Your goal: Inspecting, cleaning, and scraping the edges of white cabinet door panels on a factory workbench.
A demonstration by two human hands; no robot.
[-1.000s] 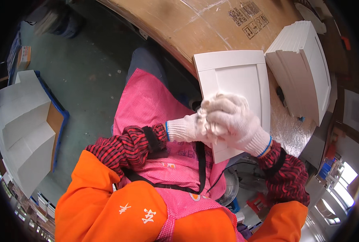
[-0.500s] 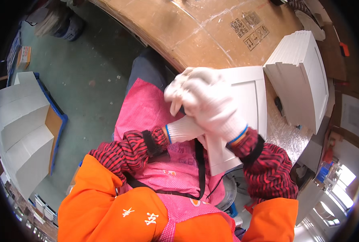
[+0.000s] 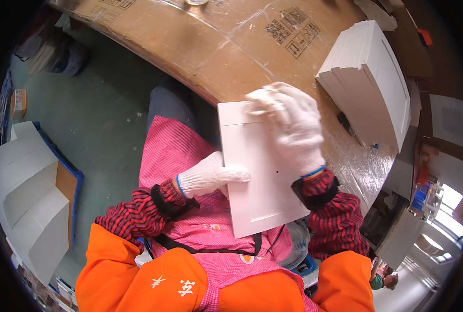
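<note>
Holding one white card (image 3: 262, 182) | two gloved hands (left hand (image 3: 210, 176), right hand (image 3: 291, 125))

Two gloved hands (image 3: 294, 125) — one white flat card (image 3: 262, 177) — one white stack (image 3: 369, 83).

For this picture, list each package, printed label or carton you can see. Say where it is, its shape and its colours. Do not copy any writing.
Flat white card piece: over the lap, rectangular, between left hand and right hand.
Stack of white flat pieces: upper right on the table, blocky.
Brown cardboard sheet: covers the table, taped, with black printed marks.
Folded white boxes: left, on the floor.
Small brown carton: far left.
</note>
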